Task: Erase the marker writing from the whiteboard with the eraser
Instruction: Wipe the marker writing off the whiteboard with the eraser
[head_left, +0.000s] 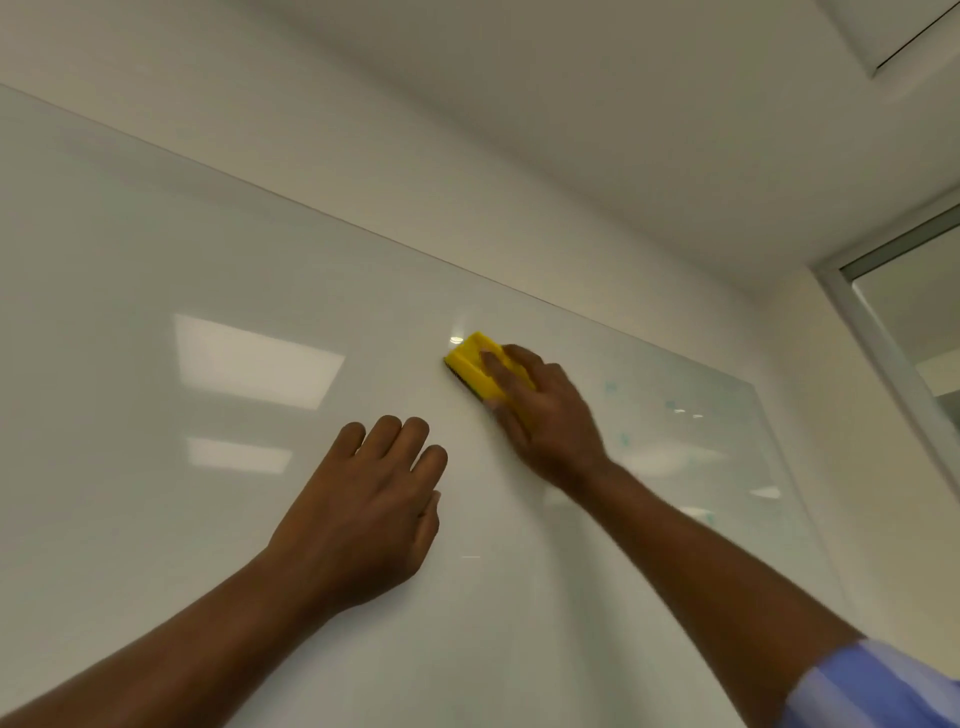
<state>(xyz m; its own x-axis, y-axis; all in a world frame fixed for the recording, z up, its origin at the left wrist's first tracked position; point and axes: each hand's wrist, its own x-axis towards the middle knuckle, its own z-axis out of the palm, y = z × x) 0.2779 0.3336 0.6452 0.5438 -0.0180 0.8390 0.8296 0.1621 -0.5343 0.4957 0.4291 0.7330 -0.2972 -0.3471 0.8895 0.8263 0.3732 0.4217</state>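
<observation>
A glossy white whiteboard (156, 291) fills most of the head view, seen from below at a slant. My right hand (545, 415) presses a yellow eraser (470, 364) with a dark felt underside flat against the board near its top edge. Faint greenish marker smudges (623, 410) remain on the board to the right of that hand. My left hand (369, 509) rests on the board below and left of the eraser, fingers curled under, holding nothing.
The board's top edge (363, 228) runs diagonally under a plain white wall and ceiling. A metal-framed glass window (893, 332) stands at the right, just past the board's right edge (779, 452). Ceiling light reflections (254, 358) glare on the board's left part.
</observation>
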